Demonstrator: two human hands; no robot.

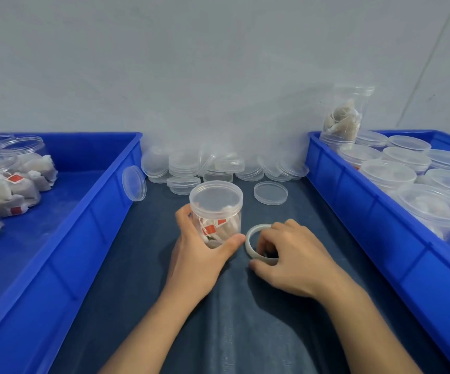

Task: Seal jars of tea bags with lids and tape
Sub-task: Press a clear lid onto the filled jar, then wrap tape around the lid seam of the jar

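— What have your hands got just now?

— My left hand (202,252) is wrapped round the lower part of a clear jar (216,211), thumb on the near side and fingers curled round the far left. The jar stands upright on the dark worktop (245,333), in the middle between the two bins, with its lid (215,195) already sitting on top.

— And inside it?

— Tea bags (219,229), pale ones with small red tags, showing through the wall.

— The other hand?

— My right hand (291,255) is on the roll of tape (259,241), which lies flat on the worktop just right of the jar. My fingers curl over the far rim and into the ring, and my thumb lies along the near side. I cannot tell whether a loose end of tape is lifted.

— What lies around you?

— On my left a blue bin (91,211) with open jars (5,168) of tea bags, no lids on them. On my right another blue bin (367,211) holding jars with lids on (407,182), and one more jar (345,117) standing on top of those at the back corner, against the wall.

— And the spare lids?

— A heap of clear lids (218,166) along the wall at the far edge of the worktop. One (134,183) leans on its edge against the left bin, and a single one (270,193) lies flat a little way behind the tape.
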